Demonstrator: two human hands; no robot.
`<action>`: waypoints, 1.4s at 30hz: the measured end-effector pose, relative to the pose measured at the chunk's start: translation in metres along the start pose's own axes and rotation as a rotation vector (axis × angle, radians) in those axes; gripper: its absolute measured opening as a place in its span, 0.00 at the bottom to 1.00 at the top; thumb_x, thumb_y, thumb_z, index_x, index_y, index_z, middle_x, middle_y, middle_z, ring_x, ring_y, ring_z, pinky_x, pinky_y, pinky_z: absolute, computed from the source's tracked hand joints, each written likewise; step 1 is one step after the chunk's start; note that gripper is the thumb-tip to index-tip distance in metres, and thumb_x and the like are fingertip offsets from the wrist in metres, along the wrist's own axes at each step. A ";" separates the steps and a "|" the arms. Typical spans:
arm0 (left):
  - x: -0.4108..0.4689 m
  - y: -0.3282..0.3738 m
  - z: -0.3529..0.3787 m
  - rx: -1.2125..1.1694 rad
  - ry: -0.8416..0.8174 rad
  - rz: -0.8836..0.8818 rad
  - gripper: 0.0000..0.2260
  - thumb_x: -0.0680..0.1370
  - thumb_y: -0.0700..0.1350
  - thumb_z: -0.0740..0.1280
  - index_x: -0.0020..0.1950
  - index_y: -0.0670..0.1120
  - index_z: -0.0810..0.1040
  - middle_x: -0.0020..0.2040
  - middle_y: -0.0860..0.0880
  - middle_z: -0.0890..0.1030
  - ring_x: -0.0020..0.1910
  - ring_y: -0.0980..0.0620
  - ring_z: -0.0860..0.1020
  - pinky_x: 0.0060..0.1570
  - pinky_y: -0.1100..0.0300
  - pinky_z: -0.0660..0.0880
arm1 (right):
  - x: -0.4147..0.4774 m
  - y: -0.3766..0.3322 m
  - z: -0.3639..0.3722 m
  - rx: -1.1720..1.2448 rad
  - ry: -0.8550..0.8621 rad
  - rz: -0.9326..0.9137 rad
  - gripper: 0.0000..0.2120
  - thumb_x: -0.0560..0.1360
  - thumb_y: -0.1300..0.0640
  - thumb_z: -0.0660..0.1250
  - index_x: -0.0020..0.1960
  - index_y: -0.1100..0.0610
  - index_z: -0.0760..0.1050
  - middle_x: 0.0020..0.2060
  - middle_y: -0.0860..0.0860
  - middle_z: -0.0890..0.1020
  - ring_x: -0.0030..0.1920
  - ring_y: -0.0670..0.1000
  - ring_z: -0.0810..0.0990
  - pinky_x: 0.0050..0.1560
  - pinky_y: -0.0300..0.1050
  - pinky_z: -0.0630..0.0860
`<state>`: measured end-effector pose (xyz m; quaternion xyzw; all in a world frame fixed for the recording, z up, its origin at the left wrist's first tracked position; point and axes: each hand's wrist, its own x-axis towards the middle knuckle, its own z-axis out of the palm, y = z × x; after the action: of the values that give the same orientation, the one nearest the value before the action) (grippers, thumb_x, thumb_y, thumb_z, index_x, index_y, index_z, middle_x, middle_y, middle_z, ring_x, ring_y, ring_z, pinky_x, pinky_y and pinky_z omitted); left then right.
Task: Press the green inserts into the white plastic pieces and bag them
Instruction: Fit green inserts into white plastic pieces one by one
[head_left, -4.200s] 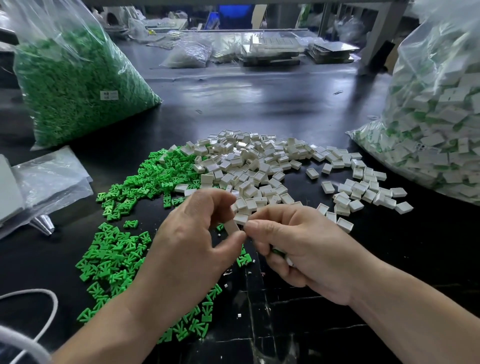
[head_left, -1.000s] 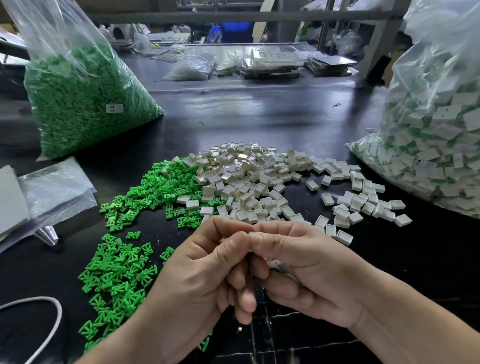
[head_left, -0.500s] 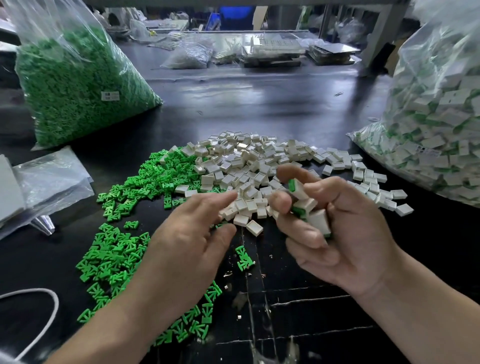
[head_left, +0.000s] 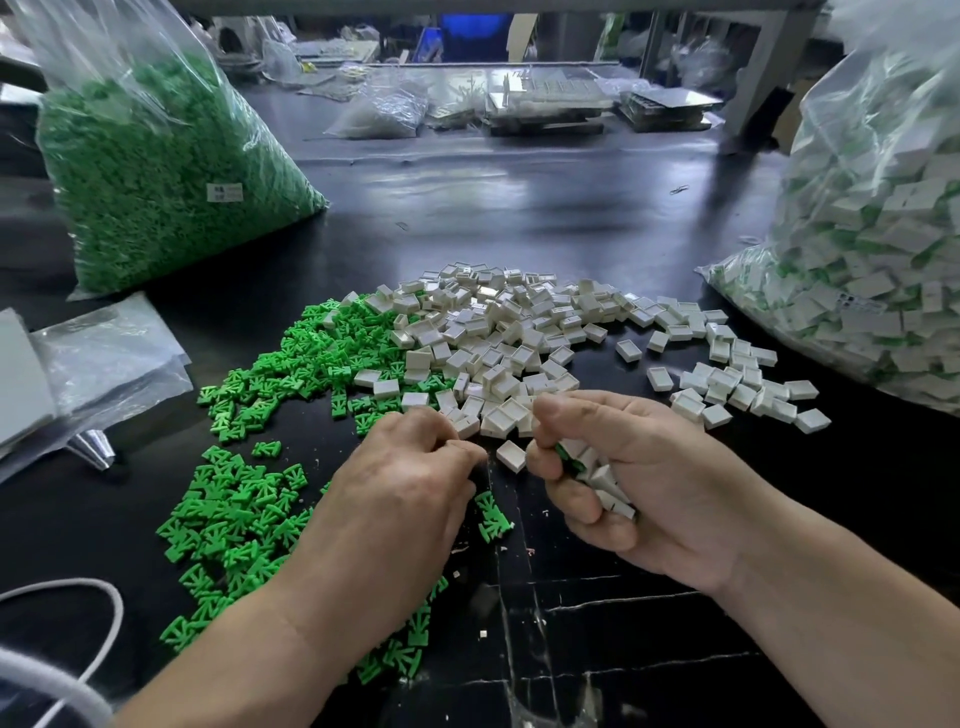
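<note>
Several at once: gripping assembled pieces (head_left: 605, 480) in curled right hand (head_left: 670, 483) | curling left hand (head_left: 400, 493) by white pieces (head_left: 493, 322), contents hidden | worth seating green inserts (head_left: 234, 499) squarely, pressing evenly

inserts (head_left: 244, 499): green | pieces (head_left: 498, 332): white | table (head_left: 519, 208): black

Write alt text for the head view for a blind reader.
The right hand grips a few assembled pieces, white with green inside; the left hand, fingers curled, sits at the near edge of the pile of white plastic pieces. Loose green inserts lie to its left on the black table.
</note>
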<state>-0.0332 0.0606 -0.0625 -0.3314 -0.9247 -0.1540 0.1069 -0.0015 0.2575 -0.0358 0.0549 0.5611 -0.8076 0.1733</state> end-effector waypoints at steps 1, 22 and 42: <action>0.000 0.000 -0.001 -0.021 -0.002 -0.018 0.07 0.75 0.44 0.72 0.52 0.48 0.83 0.50 0.51 0.78 0.51 0.51 0.76 0.49 0.63 0.72 | 0.000 0.001 0.001 -0.011 -0.006 0.010 0.09 0.70 0.50 0.73 0.37 0.54 0.78 0.34 0.54 0.77 0.23 0.46 0.70 0.18 0.34 0.63; -0.004 0.028 -0.021 -0.804 0.266 -0.151 0.19 0.71 0.43 0.73 0.60 0.56 0.77 0.49 0.56 0.82 0.44 0.60 0.83 0.44 0.73 0.76 | -0.003 0.008 0.008 -0.054 -0.163 0.088 0.11 0.74 0.46 0.72 0.47 0.54 0.80 0.34 0.51 0.78 0.24 0.44 0.72 0.20 0.33 0.64; -0.006 0.024 -0.024 -0.670 0.278 -0.227 0.04 0.76 0.56 0.69 0.43 0.58 0.81 0.39 0.61 0.80 0.39 0.64 0.79 0.36 0.77 0.70 | 0.000 0.010 0.004 -0.067 -0.139 -0.129 0.09 0.72 0.56 0.73 0.52 0.53 0.82 0.33 0.54 0.76 0.24 0.47 0.71 0.20 0.35 0.65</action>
<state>-0.0109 0.0661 -0.0372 -0.2194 -0.8307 -0.5020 0.0992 0.0027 0.2504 -0.0431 -0.0430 0.5767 -0.7998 0.1613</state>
